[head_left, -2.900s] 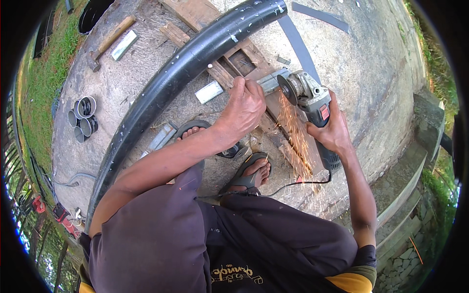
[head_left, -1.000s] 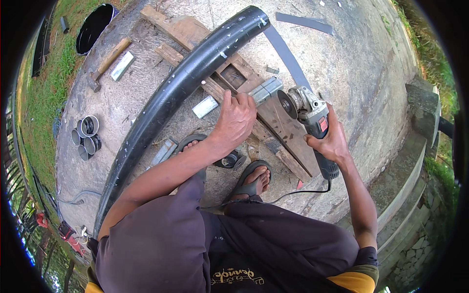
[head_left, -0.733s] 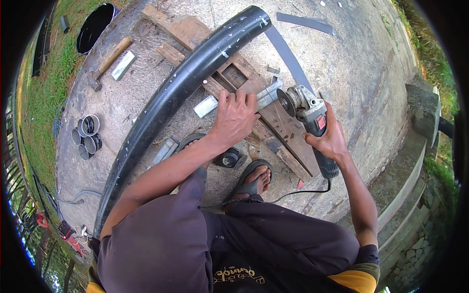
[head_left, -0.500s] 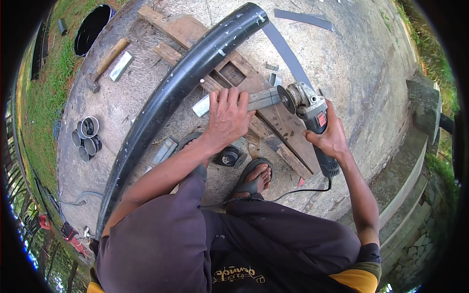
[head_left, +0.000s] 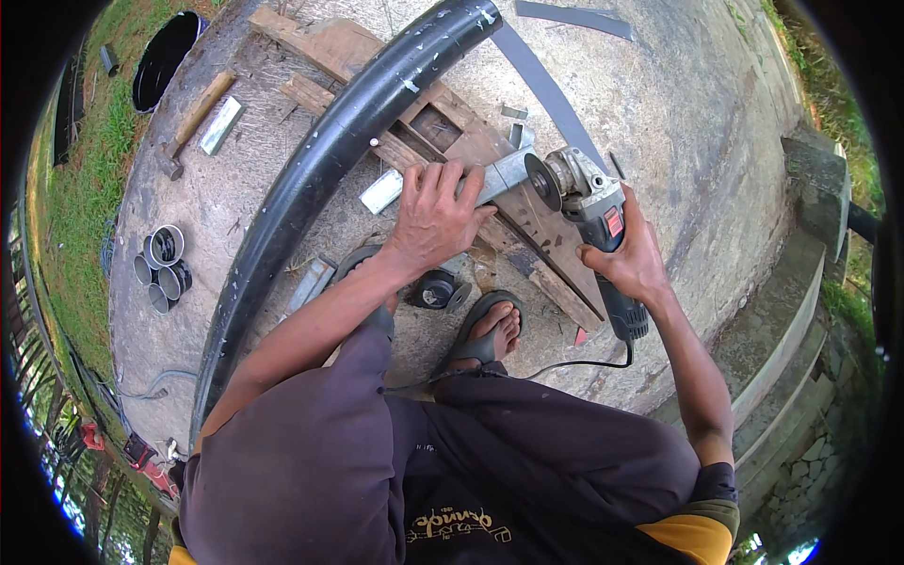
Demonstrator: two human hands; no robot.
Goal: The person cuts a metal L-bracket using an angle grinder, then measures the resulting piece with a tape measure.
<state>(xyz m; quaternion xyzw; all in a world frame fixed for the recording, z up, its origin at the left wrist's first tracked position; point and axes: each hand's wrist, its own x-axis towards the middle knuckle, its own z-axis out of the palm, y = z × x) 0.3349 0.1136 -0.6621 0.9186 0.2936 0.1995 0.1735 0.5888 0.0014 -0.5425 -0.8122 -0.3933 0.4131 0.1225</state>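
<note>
My right hand (head_left: pixel 633 256) grips the grey body of an angle grinder (head_left: pixel 586 200), whose disc sits at the end of a short grey metal piece (head_left: pixel 504 174). My left hand (head_left: pixel 435 215) lies flat over that metal piece and presses it onto a wooden board (head_left: pixel 527 217). No sparks show at the disc. The grinder's black cable (head_left: pixel 574 363) trails back toward my sandalled foot (head_left: pixel 485 331). A long, thick black pipe (head_left: pixel 325 174) runs diagonally past my left hand, over the wooden planks.
A hammer (head_left: pixel 193 122) and a small metal bar (head_left: pixel 222 124) lie at the upper left. Several cut pipe rings (head_left: pixel 162 268) stand on the concrete at left. A flat grey strip (head_left: pixel 548 89) lies beyond the grinder. A concrete step edge (head_left: pixel 782 311) drops away at right.
Sparks flew from the disc 2.9 s ago and have stopped. My left hand slid up onto the metal piece, and the grinder came in closer to its end.
</note>
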